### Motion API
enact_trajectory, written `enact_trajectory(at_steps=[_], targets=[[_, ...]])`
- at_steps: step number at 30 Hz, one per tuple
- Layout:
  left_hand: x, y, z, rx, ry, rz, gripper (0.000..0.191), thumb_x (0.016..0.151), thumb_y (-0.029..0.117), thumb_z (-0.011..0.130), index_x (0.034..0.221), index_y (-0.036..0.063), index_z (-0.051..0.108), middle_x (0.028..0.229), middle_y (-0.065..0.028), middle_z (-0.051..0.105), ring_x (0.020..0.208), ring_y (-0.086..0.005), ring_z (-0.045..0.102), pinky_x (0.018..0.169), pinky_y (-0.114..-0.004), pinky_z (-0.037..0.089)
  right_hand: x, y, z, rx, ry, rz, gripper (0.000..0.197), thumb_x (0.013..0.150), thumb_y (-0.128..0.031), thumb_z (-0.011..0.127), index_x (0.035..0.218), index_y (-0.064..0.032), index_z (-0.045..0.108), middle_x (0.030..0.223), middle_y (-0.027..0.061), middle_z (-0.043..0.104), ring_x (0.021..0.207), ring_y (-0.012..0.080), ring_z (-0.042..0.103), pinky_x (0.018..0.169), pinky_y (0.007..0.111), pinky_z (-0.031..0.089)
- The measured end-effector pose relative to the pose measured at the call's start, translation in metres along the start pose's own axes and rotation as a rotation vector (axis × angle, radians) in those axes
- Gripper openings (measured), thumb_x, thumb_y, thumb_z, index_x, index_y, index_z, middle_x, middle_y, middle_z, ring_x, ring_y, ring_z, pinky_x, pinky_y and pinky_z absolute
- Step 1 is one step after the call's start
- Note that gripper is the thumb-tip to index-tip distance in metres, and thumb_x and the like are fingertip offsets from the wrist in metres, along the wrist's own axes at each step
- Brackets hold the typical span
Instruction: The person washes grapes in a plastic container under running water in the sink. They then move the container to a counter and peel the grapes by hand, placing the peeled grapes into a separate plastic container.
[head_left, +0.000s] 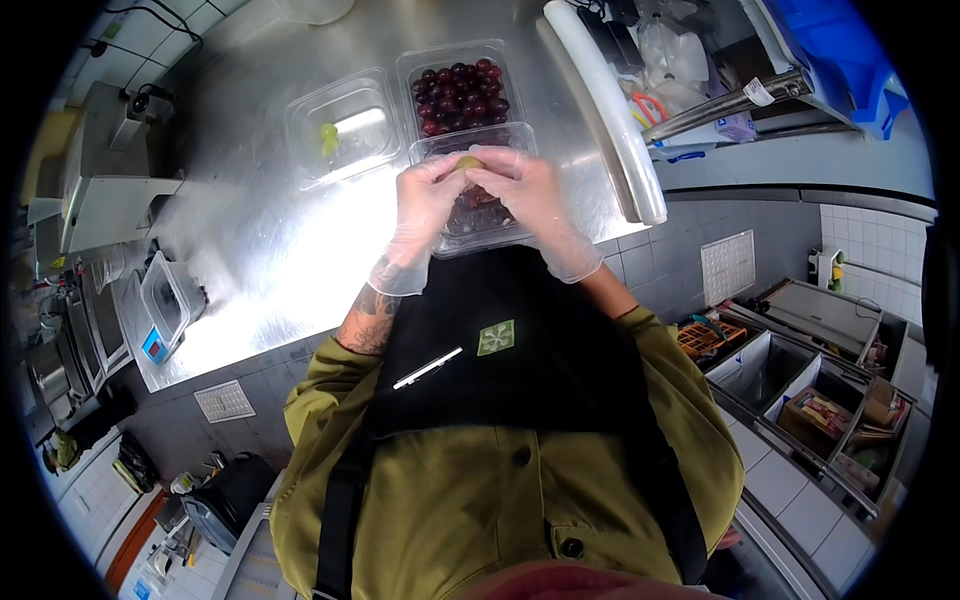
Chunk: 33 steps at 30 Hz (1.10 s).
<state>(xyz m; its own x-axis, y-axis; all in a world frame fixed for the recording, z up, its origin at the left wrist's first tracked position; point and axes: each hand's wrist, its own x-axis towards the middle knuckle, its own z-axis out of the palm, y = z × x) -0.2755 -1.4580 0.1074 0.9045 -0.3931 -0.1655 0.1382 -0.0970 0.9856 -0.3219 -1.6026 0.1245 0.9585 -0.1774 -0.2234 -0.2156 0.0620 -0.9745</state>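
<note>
Both my hands wear clear plastic gloves and meet over a clear plastic container (480, 244). Between the fingertips of my left hand (424, 193) and my right hand (526, 186) is a small greenish-brown fruit, seemingly a grape (469, 163). Dark red pieces, likely grape skins (474, 204), lie in the container beneath and are partly hidden by my hands. Just beyond, whole dark red grapes (461, 97) fill much of another clear container (409, 64). To its left, a third clear container (300, 112) holds a few pale green peeled fruits (328, 137).
A stainless steel worktop (247, 202) carries the containers. Along its right side lies a long roll of plastic film (611, 112). An empty clear container (169, 289) and a device with a blue display (154, 345) stand at the left edge. A metal machine (112, 202) is farther left.
</note>
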Motion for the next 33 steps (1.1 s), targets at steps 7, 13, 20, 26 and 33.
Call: enact_trajectory(at_steps=[7, 13, 20, 26, 33], targets=[[0.003, 0.015, -0.023, -0.119, -0.293, -0.225, 0.027, 0.093, 0.016, 0.052, 0.106, -0.0036, 0.064, 0.086, -0.0062, 0.066, 0.076, -0.0095, 0.058, 0.073, -0.022, 0.046, 0.006, -0.005, -0.021, -0.032, -0.206, 0.054, 0.027, 0.084, -0.005, 0.064, 0.108, 0.0063, 0.061, 0.094, 0.0103, 0.067, 0.084, 0.0146, 0.064, 0.077, 0.026, 0.053], [0.005, 0.018, -0.020, -0.179, -0.239, -0.252, 0.024, 0.089, 0.015, 0.060, 0.104, -0.0024, 0.066, 0.084, -0.0036, 0.066, 0.074, -0.0070, 0.057, 0.070, -0.021, 0.045, 0.008, -0.011, -0.028, 0.096, -0.269, 0.073, 0.028, 0.083, -0.004, 0.063, 0.109, 0.0050, 0.061, 0.097, 0.0112, 0.066, 0.086, 0.0149, 0.063, 0.078, 0.025, 0.050], [0.003, 0.009, -0.021, -0.311, -0.169, -0.254, 0.022, 0.083, 0.010, 0.068, 0.100, -0.0026, 0.067, 0.080, -0.0043, 0.065, 0.065, -0.0066, 0.055, 0.060, -0.019, 0.044, 0.002, -0.003, -0.033, -0.134, -0.186, -0.138, 0.028, 0.081, -0.006, 0.063, 0.109, -0.0019, 0.064, 0.103, 0.0105, 0.065, 0.100, 0.0185, 0.061, 0.086, 0.029, 0.047], [-0.005, 0.013, -0.010, 0.002, -0.068, -0.111, 0.017, 0.085, 0.012, 0.064, 0.097, 0.0005, 0.069, 0.078, -0.0021, 0.064, 0.065, -0.0054, 0.054, 0.061, -0.020, 0.044, -0.005, -0.012, -0.012, -0.512, 0.033, -0.498, 0.026, 0.078, -0.008, 0.065, 0.103, -0.0081, 0.068, 0.101, 0.0094, 0.067, 0.095, 0.0220, 0.064, 0.081, 0.030, 0.050], [-0.006, 0.018, -0.015, 0.056, -0.226, -0.100, 0.020, 0.088, 0.014, 0.058, 0.099, -0.0002, 0.068, 0.077, -0.0014, 0.063, 0.065, -0.0060, 0.052, 0.061, -0.020, 0.043, -0.003, -0.005, -0.013, -0.664, 0.064, -0.625, 0.023, 0.081, -0.013, 0.063, 0.103, -0.0094, 0.068, 0.091, 0.0105, 0.068, 0.080, 0.0253, 0.066, 0.072, 0.031, 0.052]])
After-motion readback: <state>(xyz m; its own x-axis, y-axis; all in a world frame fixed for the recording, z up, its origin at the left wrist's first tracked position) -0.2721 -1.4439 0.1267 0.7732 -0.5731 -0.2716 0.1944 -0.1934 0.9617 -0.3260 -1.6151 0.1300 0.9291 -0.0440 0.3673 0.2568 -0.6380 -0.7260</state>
